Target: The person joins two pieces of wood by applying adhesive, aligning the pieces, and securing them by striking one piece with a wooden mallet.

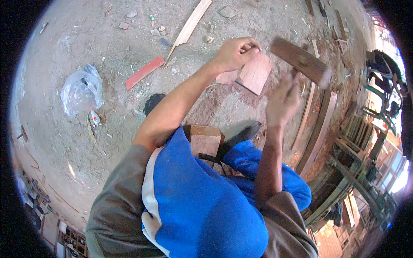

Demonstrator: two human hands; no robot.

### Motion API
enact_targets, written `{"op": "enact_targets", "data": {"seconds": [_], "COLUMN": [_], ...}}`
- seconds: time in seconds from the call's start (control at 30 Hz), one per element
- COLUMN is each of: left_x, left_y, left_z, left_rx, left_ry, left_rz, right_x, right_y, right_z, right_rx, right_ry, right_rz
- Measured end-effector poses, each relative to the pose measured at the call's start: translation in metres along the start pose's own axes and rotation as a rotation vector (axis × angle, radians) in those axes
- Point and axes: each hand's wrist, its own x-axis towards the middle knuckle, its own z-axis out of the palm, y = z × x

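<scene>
My right hand, smeared by motion, is wrapped round the handle of a wooden mallet. The mallet's dark brown head is raised to the right of a pale pinkish wooden block. Closed at the block's upper left edge is my left hand, thumb and fingers pinched together. Whatever it grips is hidden. Another pale wood piece shows under the left wrist, partly covered by the block. Close to my legs sits a squared wooden block with a dark strap beside it.
A red-faced wood strip and a long pale splintered board lie on the dirt ground. A clear plastic bag is at the left. Long timber beams lie at the right, near stacked wood and a cluttered bench.
</scene>
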Motion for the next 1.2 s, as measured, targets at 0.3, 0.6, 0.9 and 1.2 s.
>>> {"op": "enact_targets", "data": {"seconds": [0.3, 0.6, 0.9, 1.2], "left_x": [0.012, 0.000, 0.009, 0.007], "left_y": [0.003, 0.002, 0.033, 0.028], "left_z": [0.000, 0.009, 0.001, -0.002], "left_rx": [-0.026, -0.010, 0.377, 0.337], "left_ry": [-0.008, -0.030, -0.046, -0.222], "left_rz": [-0.007, 0.052, -0.177, -0.425], "right_x": [-0.009, -0.004, -0.003, -0.007], "right_y": [0.008, 0.004, 0.061, 0.053], "right_z": [-0.002, -0.004, -0.013, 0.045], "right_rx": [0.053, 0.098, -0.137, 0.064], "right_ry": [0.087, 0.068, -0.090, -0.042], "right_rz": [0.025, -0.101, -0.168, 0.001]}}
